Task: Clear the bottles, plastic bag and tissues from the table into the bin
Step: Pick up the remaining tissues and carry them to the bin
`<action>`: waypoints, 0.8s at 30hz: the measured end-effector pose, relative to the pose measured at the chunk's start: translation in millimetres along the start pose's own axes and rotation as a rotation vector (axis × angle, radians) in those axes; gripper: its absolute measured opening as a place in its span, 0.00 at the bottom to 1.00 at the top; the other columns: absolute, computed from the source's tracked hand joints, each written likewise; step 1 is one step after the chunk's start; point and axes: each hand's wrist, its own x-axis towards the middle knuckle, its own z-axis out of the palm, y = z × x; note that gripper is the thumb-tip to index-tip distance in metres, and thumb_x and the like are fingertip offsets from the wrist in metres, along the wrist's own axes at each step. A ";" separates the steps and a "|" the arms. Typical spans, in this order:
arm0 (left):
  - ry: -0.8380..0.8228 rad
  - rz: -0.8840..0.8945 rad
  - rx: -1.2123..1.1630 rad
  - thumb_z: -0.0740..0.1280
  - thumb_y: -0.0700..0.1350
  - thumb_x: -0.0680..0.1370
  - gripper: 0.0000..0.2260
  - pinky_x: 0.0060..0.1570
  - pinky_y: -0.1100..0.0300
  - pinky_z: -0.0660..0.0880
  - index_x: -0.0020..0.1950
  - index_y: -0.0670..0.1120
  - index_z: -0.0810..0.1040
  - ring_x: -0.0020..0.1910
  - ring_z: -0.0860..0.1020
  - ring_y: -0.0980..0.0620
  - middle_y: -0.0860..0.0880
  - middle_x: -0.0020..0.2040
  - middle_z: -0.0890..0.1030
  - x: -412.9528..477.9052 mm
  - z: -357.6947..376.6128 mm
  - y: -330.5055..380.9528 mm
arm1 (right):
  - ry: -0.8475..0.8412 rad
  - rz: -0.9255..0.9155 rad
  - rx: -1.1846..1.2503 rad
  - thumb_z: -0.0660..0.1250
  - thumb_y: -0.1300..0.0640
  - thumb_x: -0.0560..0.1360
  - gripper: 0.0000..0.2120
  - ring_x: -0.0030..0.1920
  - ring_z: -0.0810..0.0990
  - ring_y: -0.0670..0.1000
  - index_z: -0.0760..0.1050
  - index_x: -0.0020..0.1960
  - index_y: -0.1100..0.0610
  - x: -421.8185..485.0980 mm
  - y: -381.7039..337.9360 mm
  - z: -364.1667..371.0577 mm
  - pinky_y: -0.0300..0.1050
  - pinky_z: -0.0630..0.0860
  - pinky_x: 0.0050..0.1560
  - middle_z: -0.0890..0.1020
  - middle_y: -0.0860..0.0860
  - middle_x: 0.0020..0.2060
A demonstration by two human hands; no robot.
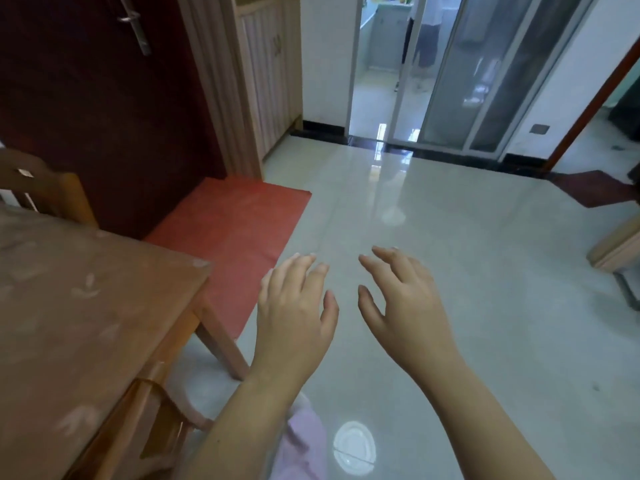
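— Above the pale tiled floor (450,271), what are the two hands doing?

— Both hang in the air, palms down, side by side and apart from each other. The left hand (294,306) has its fingers spread loosely and slightly curled, holding nothing. The right hand (405,303) is the same: fingers fanned and a little bent, thumb out to the side, nothing in its grasp.

— And the table?

— The wooden table (86,306) sits at the left edge of the view, its corner just left of the left hand. The part of its top that shows carries only a faded leaf pattern. A wooden chair (45,188) stands behind its far side, and another chair's back (162,420) is tucked under the near edge.

— Where are the bottles, the bag, the tissues, the bin?

— None of them can be made out in this view.

— What else shows?

— A red mat (239,233) lies before a dark red door (104,116). Farther off is a sliding glass door (450,74), with someone's legs (426,43) blurred beyond it. Pink fabric (304,441) shows below the left forearm.
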 end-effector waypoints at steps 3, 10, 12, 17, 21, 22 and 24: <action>0.021 -0.036 -0.011 0.58 0.46 0.73 0.16 0.58 0.46 0.69 0.55 0.42 0.78 0.60 0.68 0.49 0.44 0.55 0.80 49.9 30.4 -28.4 | -0.018 -0.017 0.010 0.58 0.54 0.71 0.17 0.56 0.75 0.61 0.75 0.56 0.60 56.8 17.1 35.3 0.61 0.73 0.54 0.79 0.58 0.54; 0.069 -0.121 0.013 0.58 0.47 0.73 0.16 0.60 0.46 0.68 0.56 0.43 0.77 0.60 0.73 0.44 0.44 0.57 0.79 178.4 75.9 -104.6 | -0.049 -0.084 0.035 0.57 0.53 0.71 0.18 0.57 0.75 0.61 0.75 0.56 0.60 206.8 31.2 110.4 0.62 0.73 0.54 0.79 0.58 0.54; 0.089 -0.137 0.023 0.58 0.47 0.74 0.16 0.61 0.48 0.65 0.57 0.43 0.77 0.61 0.72 0.46 0.45 0.58 0.79 208.2 84.2 -125.4 | -0.064 -0.101 0.049 0.57 0.53 0.71 0.19 0.57 0.74 0.61 0.75 0.57 0.59 242.4 32.8 130.4 0.62 0.73 0.54 0.79 0.58 0.55; 0.116 -0.221 0.074 0.59 0.46 0.73 0.16 0.59 0.45 0.68 0.56 0.42 0.78 0.60 0.73 0.45 0.45 0.57 0.79 262.3 108.9 -169.4 | -0.107 -0.159 0.101 0.57 0.53 0.71 0.19 0.58 0.73 0.59 0.75 0.57 0.59 312.0 37.6 179.8 0.62 0.72 0.55 0.79 0.57 0.55; 0.149 -0.261 0.120 0.59 0.46 0.73 0.16 0.59 0.47 0.67 0.55 0.42 0.78 0.60 0.73 0.45 0.44 0.56 0.80 302.5 135.1 -204.6 | -0.140 -0.210 0.149 0.62 0.56 0.70 0.18 0.58 0.74 0.60 0.75 0.58 0.59 369.6 45.5 222.7 0.62 0.72 0.55 0.79 0.57 0.56; 0.159 -0.273 0.139 0.59 0.46 0.73 0.16 0.59 0.48 0.66 0.55 0.42 0.78 0.60 0.73 0.45 0.44 0.56 0.80 314.9 141.3 -214.2 | -0.139 -0.233 0.157 0.62 0.56 0.69 0.18 0.57 0.74 0.61 0.75 0.57 0.59 385.7 48.5 233.9 0.62 0.73 0.55 0.79 0.57 0.55; 0.184 -0.299 0.181 0.59 0.46 0.73 0.16 0.59 0.48 0.67 0.55 0.41 0.79 0.59 0.74 0.44 0.43 0.56 0.80 343.6 153.6 -233.4 | -0.144 -0.273 0.177 0.63 0.56 0.69 0.18 0.57 0.75 0.61 0.76 0.57 0.59 421.1 54.1 256.1 0.62 0.73 0.55 0.79 0.57 0.55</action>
